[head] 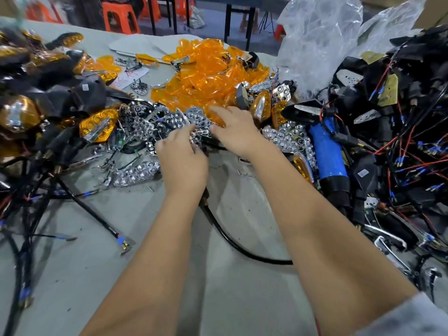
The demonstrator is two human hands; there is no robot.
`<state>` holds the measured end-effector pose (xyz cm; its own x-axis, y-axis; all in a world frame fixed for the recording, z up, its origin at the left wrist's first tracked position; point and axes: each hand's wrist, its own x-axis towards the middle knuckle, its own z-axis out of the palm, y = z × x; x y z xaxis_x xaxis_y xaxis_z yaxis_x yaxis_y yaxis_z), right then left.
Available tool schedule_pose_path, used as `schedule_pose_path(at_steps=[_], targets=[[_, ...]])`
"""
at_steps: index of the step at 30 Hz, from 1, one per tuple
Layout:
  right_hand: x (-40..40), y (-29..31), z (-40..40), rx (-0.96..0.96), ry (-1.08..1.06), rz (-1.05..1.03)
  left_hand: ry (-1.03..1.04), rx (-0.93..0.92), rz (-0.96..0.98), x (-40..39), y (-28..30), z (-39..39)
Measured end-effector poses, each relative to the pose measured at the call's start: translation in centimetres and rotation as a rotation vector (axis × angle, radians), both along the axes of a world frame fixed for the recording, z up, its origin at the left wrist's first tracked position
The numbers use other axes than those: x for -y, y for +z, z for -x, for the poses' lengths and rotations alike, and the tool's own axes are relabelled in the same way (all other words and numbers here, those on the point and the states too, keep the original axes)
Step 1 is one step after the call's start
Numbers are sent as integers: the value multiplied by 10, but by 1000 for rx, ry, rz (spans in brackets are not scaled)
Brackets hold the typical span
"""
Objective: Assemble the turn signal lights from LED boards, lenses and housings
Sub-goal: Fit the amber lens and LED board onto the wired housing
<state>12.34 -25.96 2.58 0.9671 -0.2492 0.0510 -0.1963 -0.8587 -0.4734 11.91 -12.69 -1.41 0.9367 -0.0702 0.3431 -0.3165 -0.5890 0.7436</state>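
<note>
I am looking at a small assembly workshop, a hand-work parts bench. The grey table (101, 251) is lying buried in loose stock: a heap of amber lenses (203, 76), chrome reflector plates (135, 174), black housings with red and black wiring (400, 141) piling up at right. A crumpled clear plastic bag (315, 40) is standing behind. Orange plastic stools (120, 16) and bare table legs (228, 23) are showing beyond, on a plain floor.
</note>
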Motion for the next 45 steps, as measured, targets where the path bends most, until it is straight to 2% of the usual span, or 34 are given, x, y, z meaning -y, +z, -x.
schedule_pose_path(at_steps=[2,5,10,15,18,21,24,27,32,35,39,42,45], targets=[[1,-5,-4,-91,5,139,20,21,-7,-2,-1,-3],[1,-6,-1,-13,-32,157,-5,37,-58,-2,-2,-7],[-2,4,27,353,-149,-172,12,47,-16,-1,2,-2],[-7,14,65,581,-207,-473,9,206,-55,-2,9,5],[-11,21,90,654,-223,-623,-123,356,-35,2,15,17],[-15,23,109,667,-206,-728,-389,359,-25,10,19,32],[-24,18,119,635,-184,-785,-624,257,-17,15,16,46],[-33,10,123,547,-193,-689,-713,168,54,12,15,50],[-29,8,139,508,-195,-568,-672,166,-28,11,15,52],[-18,10,155,462,-259,-482,-547,113,-143,12,16,51],[13,20,182,368,-410,-335,-385,60,-25,9,18,50],[37,26,205,167,-623,-59,-394,117,-44,9,17,52],[52,33,228,-239,-652,39,-445,138,-35,12,16,56]])
